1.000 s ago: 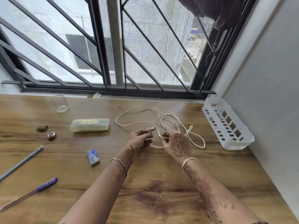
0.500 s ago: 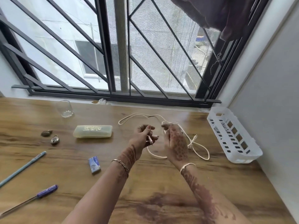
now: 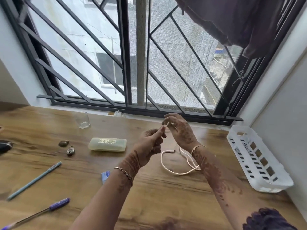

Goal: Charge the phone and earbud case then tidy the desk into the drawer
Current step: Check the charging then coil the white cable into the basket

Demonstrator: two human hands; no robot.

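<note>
So far the cable [image 3: 178, 170] is the only charging thing in hand: both hands are raised over the middle of the bench [image 3: 157, 205], toward its back edge, with one end of the cable pinched between them. The left hand [image 3: 150, 146] has its fingers [image 3: 162, 130] clenched on that end, and the right hand [image 3: 180, 130] curls loosely around the same stretch, its grip lighter. The rest of the cable hangs down and loops on the bench just below the right wrist, its free plug [image 3: 172, 151] lying on the wood. No phone or earbud case can be told for sure; a dark thing [image 3: 5, 146] at the left edge is too cut off to name. So nothing looks plugged in yet, and I judge the charging step barely begun.

The tidying looks untouched as well. A pale case [image 3: 107, 144] lies left of the hands, with a padlock [image 3: 71, 150] and a small stone [image 3: 63, 143] further left, a glass [image 3: 82, 120] near the back edge, two pens [image 3: 35, 179] by the front left corner, and a small blue packet [image 3: 105, 176] partly behind the left wrist. A white basket [image 3: 259, 165] sits along the right edge. No drawer is in view
</note>
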